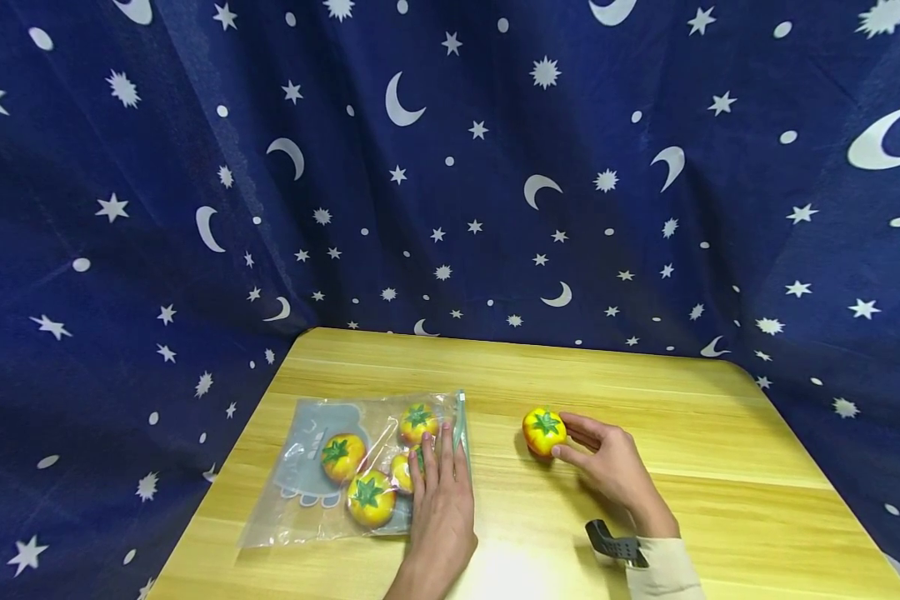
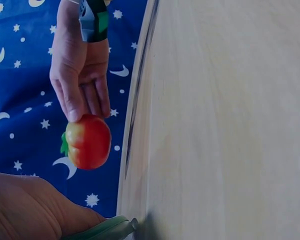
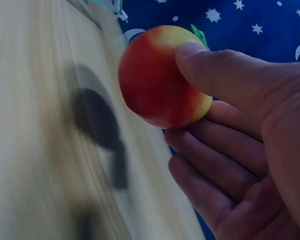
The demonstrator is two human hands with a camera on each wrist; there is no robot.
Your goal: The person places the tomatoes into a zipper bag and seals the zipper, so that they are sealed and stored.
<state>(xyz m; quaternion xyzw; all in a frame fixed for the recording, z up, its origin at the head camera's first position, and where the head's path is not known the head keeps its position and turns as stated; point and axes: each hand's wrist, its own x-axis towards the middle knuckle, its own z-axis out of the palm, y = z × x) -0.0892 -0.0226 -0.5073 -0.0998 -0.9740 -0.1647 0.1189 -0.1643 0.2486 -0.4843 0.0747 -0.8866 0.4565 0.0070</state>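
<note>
My right hand [image 1: 621, 469] pinches a yellow-and-red tomato [image 1: 543, 432] with green leaves on top, thumb on one side and fingers on the other. In the right wrist view the tomato [image 3: 162, 77] is held off the table, with its shadow on the wood. My left hand [image 1: 441, 517] rests on the right part of a clear zip bag [image 1: 270, 521], its fingers fairly straight. Several similar tomatoes [image 1: 371, 498] lie inside the bag, one partly hidden by the left fingers. The bag's green zip edge [image 2: 110, 227] is beside the left hand in the left wrist view.
Both hands are over a light wooden table [image 1: 720, 433]. A dark blue curtain [image 1: 480, 183] with white moons and stars hangs behind it and along the sides. On the right wrist sits a black strap [image 1: 615, 546], below a beige sleeve [image 1: 667, 571].
</note>
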